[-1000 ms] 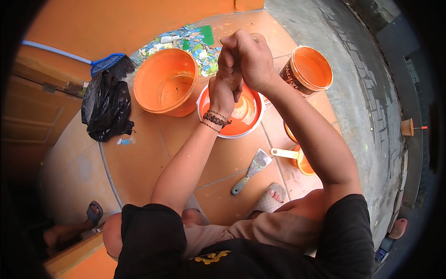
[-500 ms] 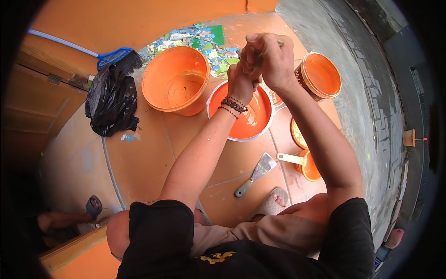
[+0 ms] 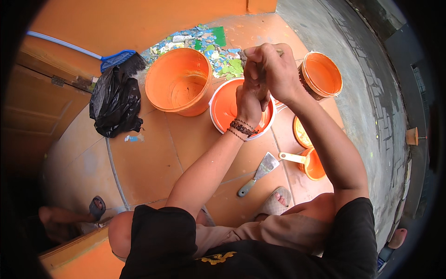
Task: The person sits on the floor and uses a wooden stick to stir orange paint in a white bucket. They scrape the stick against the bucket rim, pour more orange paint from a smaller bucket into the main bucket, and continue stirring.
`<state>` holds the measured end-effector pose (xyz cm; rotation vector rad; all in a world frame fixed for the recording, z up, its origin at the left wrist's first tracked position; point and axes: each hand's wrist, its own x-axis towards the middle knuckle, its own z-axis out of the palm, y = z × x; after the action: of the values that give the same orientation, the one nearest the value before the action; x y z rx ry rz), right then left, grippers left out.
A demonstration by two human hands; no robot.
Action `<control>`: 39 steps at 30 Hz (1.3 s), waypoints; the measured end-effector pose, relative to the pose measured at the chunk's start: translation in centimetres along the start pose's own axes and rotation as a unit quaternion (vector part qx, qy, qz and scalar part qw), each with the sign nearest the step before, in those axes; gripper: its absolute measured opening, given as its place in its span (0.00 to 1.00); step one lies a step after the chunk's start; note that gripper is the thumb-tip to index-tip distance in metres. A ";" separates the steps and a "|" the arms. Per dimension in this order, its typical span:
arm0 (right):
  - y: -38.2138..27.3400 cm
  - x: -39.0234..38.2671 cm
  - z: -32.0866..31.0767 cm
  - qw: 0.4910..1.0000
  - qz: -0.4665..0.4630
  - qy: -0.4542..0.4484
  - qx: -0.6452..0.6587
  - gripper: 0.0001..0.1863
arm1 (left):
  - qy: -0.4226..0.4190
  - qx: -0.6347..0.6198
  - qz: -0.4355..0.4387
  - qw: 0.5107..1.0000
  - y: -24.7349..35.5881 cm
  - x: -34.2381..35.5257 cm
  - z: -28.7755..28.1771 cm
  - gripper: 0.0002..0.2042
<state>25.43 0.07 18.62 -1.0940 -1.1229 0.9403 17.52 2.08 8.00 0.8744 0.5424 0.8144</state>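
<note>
Both my hands are closed one above the other round a stick (image 3: 281, 53), of which only a small top end shows. My right hand (image 3: 281, 72) is uppermost, and my left hand (image 3: 252, 95), with braided bracelets at its wrist, grips just below. They are above a white-rimmed bucket of orange paint (image 3: 224, 103), whose right part they cover. Where the stick's lower end is, my hands hide. A paint scraper (image 3: 260, 173) lies on the tiles in front of the bucket. Right of it is an orange dipper (image 3: 314, 166) with a pale handle.
Left of the paint stands a big orange bucket (image 3: 179, 81); a smaller paint pail (image 3: 321, 74) stands at right. A black plastic bag (image 3: 116, 104) and blue broom (image 3: 118, 60) are at far left. Paint flakes (image 3: 190, 39) litter the back. Another person's sandalled foot (image 3: 96, 208) shows lower left.
My joined hands have come a little nearer to me, still round the stick. The pale swirl in the paint has changed, and the whole view has shifted slightly.
</note>
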 end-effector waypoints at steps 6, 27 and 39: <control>1.1 0.6 0.3 0.995 -0.088 0.047 -0.021 0.16 | 0.003 0.124 0.082 0.989 0.3 3.4 -1.0 0.21; 6.4 -23.8 -8.5 0.801 0.574 0.152 0.079 0.31 | -0.052 0.058 0.052 0.996 5.1 0.5 -7.1 0.31; 18.9 -30.7 -3.9 0.782 0.213 0.468 0.352 0.19 | -0.223 0.102 0.048 0.968 15.1 2.0 -3.9 0.33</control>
<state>22.57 -25.87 -6.53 -0.9704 0.3215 0.8585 9.94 11.23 18.29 1.2416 0.1886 0.6258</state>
